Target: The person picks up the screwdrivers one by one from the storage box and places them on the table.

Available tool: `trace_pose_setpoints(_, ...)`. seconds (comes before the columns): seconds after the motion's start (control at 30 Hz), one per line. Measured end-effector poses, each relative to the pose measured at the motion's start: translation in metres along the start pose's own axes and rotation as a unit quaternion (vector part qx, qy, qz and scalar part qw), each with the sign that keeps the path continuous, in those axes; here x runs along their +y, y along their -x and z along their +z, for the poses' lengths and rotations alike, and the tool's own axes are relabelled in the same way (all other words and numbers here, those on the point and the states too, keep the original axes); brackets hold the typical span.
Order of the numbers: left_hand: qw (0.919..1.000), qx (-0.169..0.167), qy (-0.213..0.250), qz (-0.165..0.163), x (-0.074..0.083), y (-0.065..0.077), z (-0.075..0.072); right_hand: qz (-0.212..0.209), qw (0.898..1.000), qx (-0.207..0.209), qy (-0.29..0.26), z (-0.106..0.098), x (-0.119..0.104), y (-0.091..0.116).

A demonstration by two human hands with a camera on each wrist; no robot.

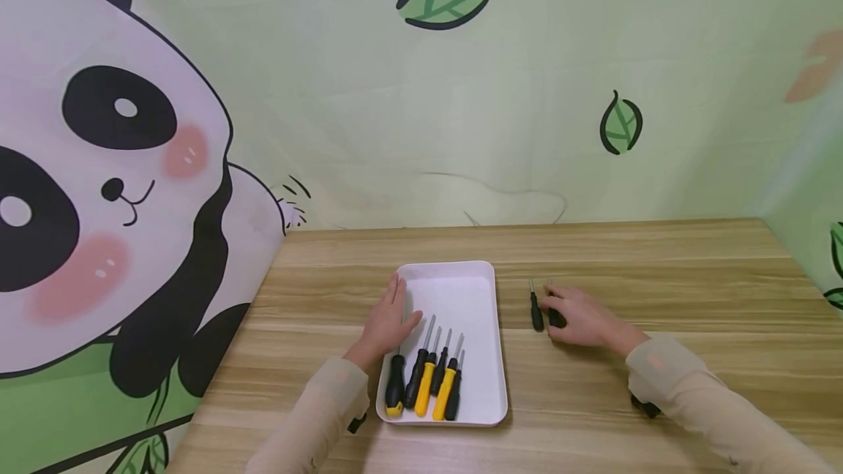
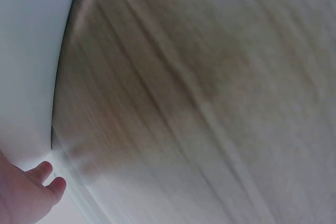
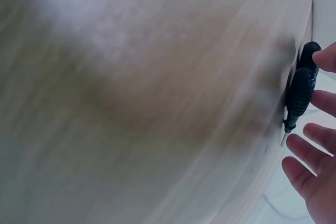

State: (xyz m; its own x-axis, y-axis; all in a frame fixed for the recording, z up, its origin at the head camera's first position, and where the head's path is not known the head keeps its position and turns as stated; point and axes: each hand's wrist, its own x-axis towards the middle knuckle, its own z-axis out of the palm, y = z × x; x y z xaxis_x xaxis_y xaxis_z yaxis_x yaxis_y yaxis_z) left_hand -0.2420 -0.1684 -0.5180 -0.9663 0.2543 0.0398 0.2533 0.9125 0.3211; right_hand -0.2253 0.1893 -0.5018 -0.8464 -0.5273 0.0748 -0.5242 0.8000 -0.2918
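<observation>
My left hand rests on the left rim of a white tray, fingers straight along the edge and thumb reaching over the inside. Several screwdrivers with black or yellow-and-black handles lie in the tray, shafts pointing away. Right of it, my right hand hovers over a small black screwdriver, partly hidden by the fingers. Another small black screwdriver lies just left of that one. In the right wrist view, the fingers are spread around the black handles, without a visible grip.
The wooden table ends at the back against a green wall sheet printed with a panda and leaves. Dark straps show under both sleeves.
</observation>
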Motion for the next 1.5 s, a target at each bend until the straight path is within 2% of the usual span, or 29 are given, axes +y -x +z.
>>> trace_pose_setpoints(0.2,1.0000,-0.001,0.001,-0.002,0.000,0.000,0.000,-0.018,0.998,0.042,0.037,-0.003,-0.003,0.000)
trace_pose_setpoints(0.5,0.9999,-0.005,0.006,-0.009,0.003,0.001,-0.003,-0.035,0.996,0.061,0.056,-0.007,-0.008,0.000)
trace_pose_setpoints(1.17,0.9999,-0.009,0.007,-0.012,0.004,0.001,-0.005,-0.123,0.985,0.108,0.045,-0.012,-0.051,0.003)
trace_pose_setpoints(1.3,0.9999,-0.007,0.009,-0.011,0.004,0.001,-0.005,-0.129,0.986,0.102,0.039,-0.010,-0.059,0.004)
trace_pose_setpoints(1.5,0.9999,-0.007,0.009,-0.011,0.004,0.001,-0.004,-0.123,0.990,0.067,0.008,-0.011,-0.075,0.007)
